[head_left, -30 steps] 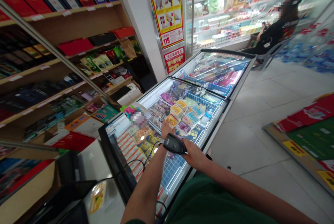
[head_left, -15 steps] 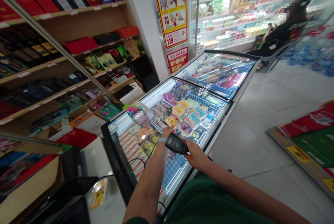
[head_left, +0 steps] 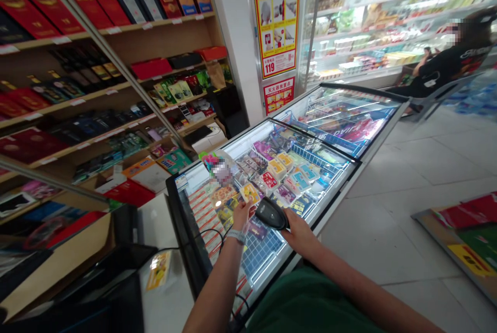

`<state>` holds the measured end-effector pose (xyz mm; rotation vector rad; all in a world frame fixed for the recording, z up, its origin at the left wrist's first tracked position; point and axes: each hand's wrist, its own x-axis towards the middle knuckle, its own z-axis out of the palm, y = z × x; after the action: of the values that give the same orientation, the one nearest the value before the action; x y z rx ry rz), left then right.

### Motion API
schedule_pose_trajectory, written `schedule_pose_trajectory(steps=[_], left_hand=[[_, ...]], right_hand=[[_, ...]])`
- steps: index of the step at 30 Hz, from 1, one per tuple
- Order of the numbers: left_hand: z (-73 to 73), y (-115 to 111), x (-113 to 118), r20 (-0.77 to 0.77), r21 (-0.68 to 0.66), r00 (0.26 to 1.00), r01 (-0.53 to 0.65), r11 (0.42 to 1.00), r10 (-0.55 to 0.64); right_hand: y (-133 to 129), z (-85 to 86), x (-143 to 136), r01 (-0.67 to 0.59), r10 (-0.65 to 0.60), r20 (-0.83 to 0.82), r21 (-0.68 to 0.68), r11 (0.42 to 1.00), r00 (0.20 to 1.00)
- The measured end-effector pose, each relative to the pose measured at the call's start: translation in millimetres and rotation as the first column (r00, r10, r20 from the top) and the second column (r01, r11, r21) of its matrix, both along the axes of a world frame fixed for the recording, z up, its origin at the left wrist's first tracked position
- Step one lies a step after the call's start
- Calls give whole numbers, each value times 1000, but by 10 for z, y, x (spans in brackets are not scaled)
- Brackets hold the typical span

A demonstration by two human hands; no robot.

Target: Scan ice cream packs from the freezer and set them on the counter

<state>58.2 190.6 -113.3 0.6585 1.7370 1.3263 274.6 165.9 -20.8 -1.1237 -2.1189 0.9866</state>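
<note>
Left hand (head_left: 242,214) grasping yellow pack (head_left: 250,193), at its one o'clock, above freezer (head_left: 182,227). Right hand (head_left: 298,230) gripping black scanner (head_left: 271,213), at its ten o'clock. Red-labelled pack (head_left: 269,179) lies in freezer, two o'clock from yellow pack.

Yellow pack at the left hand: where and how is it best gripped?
Probably pinch the yellow pack by its near edge, coming from the near left, where the left hand is. It looks broad and flat, that grip leaves its printed face showing, and the black scanner in the right hand crowds its right side.
</note>
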Motion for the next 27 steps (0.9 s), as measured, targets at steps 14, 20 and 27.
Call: schedule_pose_trajectory(steps=[14,20,27], left_hand=[[294,-829,-17,547,-37,794,-294,955,265],[493,-1001,99,580,-69,744,-361,930,332],[742,-1096,154,538,-87,767,-361,929,349]], right_hand=[[-12,68,19,-33,34,-30,24,999,999],[99,105,30,-91,91,-28,0,996,995],[194,179,63,-131,129,-72,-34,991,989]])
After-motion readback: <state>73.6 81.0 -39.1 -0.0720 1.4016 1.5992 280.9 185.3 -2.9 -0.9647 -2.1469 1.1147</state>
